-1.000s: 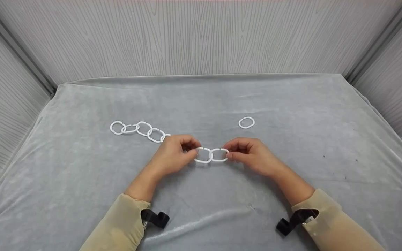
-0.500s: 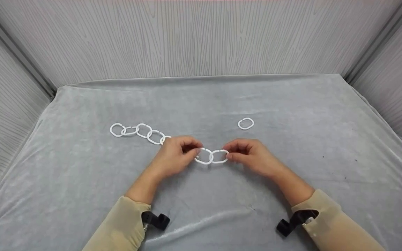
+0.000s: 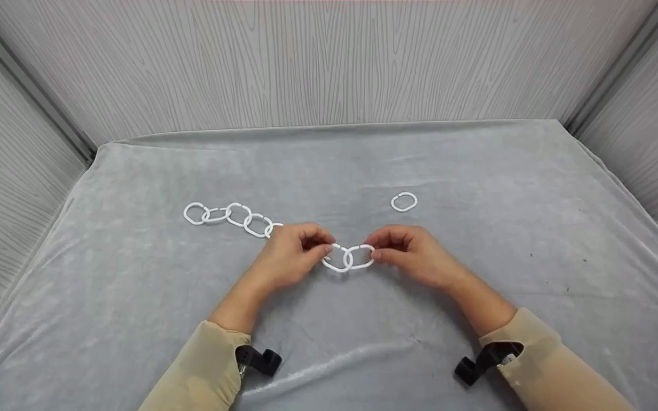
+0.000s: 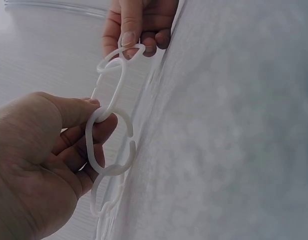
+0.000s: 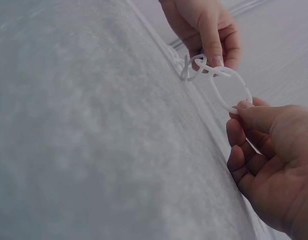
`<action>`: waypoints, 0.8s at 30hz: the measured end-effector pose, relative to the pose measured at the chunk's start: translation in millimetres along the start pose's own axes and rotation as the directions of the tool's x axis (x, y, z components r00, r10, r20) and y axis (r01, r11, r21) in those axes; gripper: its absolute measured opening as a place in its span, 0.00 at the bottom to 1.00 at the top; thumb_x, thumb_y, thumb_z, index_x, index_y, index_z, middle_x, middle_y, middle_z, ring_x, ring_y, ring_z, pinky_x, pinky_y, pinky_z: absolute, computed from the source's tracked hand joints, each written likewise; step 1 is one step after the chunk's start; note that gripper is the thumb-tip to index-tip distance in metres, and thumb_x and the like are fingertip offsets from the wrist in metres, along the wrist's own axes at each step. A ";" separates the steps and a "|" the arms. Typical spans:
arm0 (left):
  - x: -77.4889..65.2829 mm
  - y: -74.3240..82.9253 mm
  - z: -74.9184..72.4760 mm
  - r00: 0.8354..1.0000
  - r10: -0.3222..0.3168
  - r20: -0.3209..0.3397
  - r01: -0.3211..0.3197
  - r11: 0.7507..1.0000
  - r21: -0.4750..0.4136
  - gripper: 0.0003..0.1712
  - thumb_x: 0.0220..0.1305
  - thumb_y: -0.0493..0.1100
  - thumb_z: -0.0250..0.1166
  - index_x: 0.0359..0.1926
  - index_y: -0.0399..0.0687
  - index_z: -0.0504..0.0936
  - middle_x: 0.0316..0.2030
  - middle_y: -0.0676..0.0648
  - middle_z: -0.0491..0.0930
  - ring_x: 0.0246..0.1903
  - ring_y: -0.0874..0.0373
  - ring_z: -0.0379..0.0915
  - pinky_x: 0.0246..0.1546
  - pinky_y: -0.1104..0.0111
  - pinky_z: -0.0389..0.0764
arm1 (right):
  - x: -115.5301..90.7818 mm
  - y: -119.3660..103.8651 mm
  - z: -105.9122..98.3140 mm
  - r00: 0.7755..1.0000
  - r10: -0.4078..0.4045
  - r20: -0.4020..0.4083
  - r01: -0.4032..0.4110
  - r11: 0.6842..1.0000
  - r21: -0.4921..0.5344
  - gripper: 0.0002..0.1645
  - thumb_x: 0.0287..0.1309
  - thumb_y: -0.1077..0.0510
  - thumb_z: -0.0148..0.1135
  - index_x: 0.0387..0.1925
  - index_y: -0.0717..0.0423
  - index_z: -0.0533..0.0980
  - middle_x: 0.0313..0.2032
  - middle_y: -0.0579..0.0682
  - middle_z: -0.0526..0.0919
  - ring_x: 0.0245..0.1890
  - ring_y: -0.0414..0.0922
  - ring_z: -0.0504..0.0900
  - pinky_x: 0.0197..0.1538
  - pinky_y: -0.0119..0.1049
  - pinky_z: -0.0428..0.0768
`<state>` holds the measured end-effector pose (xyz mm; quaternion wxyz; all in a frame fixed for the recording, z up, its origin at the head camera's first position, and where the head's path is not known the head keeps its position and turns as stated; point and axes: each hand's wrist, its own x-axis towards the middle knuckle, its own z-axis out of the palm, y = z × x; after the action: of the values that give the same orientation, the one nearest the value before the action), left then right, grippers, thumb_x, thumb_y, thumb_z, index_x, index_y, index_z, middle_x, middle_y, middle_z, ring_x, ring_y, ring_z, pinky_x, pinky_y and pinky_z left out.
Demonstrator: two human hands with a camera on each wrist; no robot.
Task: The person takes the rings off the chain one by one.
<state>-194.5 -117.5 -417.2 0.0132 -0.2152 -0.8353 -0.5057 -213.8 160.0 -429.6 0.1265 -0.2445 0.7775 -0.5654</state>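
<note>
In the head view my left hand (image 3: 292,254) pinches a white plastic chain link (image 3: 337,270) between thumb and fingers. Hooked through it is the end link (image 3: 361,267), whose far side my right hand (image 3: 412,254) pinches. Both links are raised, tilted, and overlap in the middle. Behind the left hand, the rest of the white chain (image 3: 228,212) lies toward the left, partly hidden by that hand. Small gaps show in the links. The left wrist view shows another C-shaped link (image 4: 89,142) joined on below the left fingertips. The right wrist view shows the end link (image 5: 217,92) at the right thumb tip.
One loose white link (image 3: 402,210) lies on the grey cloth (image 3: 477,171) beyond the right hand. Wood-grain panels (image 3: 329,63) stand at the back and both sides. A black wrist camera mount (image 3: 260,362) sits at each sleeve.
My left hand has shifted slightly right, and its link has tilted and overlaps the end link more. The right hand stays almost still.
</note>
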 end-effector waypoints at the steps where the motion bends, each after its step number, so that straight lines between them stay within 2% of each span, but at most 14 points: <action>1: 0.1 0.4 -0.2 1.000 -0.003 0.001 0.003 1.000 0.001 0.03 0.68 0.34 0.71 0.41 0.39 0.90 0.33 0.50 0.88 0.34 0.59 0.80 0.40 0.69 0.79 | 0.4 -1.2 0.4 1.000 0.002 -0.002 -0.002 1.000 -0.005 0.12 0.67 0.65 0.71 0.50 0.64 0.85 0.41 0.56 0.88 0.39 0.42 0.83 0.44 0.30 0.81; 7: -0.7 1.4 -1.7 1.000 -0.011 0.010 0.011 1.000 0.007 0.03 0.68 0.34 0.71 0.41 0.39 0.90 0.33 0.51 0.88 0.35 0.59 0.80 0.40 0.69 0.79 | 3.9 -10.9 1.6 1.000 0.008 0.008 -0.008 0.999 -0.033 0.10 0.68 0.64 0.70 0.48 0.65 0.85 0.40 0.54 0.87 0.39 0.42 0.83 0.43 0.30 0.81; 13: 0.4 0.7 -2.0 1.000 -0.004 0.030 0.004 1.000 -0.008 0.04 0.68 0.34 0.70 0.41 0.40 0.90 0.34 0.51 0.88 0.35 0.60 0.80 0.40 0.69 0.79 | 10.7 -23.4 -1.2 0.999 -0.027 0.038 0.031 0.992 -0.123 0.08 0.68 0.64 0.71 0.46 0.62 0.86 0.40 0.53 0.88 0.40 0.43 0.83 0.45 0.30 0.81; 19: 0.0 0.2 -2.9 0.999 0.002 0.046 -0.002 1.000 -0.011 0.04 0.68 0.33 0.70 0.41 0.40 0.90 0.35 0.50 0.88 0.35 0.61 0.80 0.41 0.69 0.79 | 19.7 -34.7 -2.3 0.995 -0.080 0.064 0.093 0.971 -0.219 0.07 0.68 0.64 0.71 0.46 0.59 0.88 0.42 0.52 0.90 0.43 0.44 0.85 0.47 0.31 0.82; 24: -1.1 -0.7 -4.0 0.999 0.011 0.052 -0.010 1.000 -0.017 0.04 0.68 0.33 0.70 0.41 0.39 0.90 0.34 0.51 0.88 0.33 0.62 0.79 0.39 0.69 0.79 | 25.2 -44.2 0.5 0.988 -0.114 0.101 0.140 0.942 -0.304 0.08 0.68 0.64 0.70 0.47 0.56 0.89 0.43 0.49 0.91 0.43 0.44 0.85 0.46 0.34 0.82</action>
<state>-194.6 -121.6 -416.0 -0.0078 -0.2329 -0.8299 -0.5069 -224.5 135.8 -386.1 0.0815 -0.3338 0.8335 -0.4327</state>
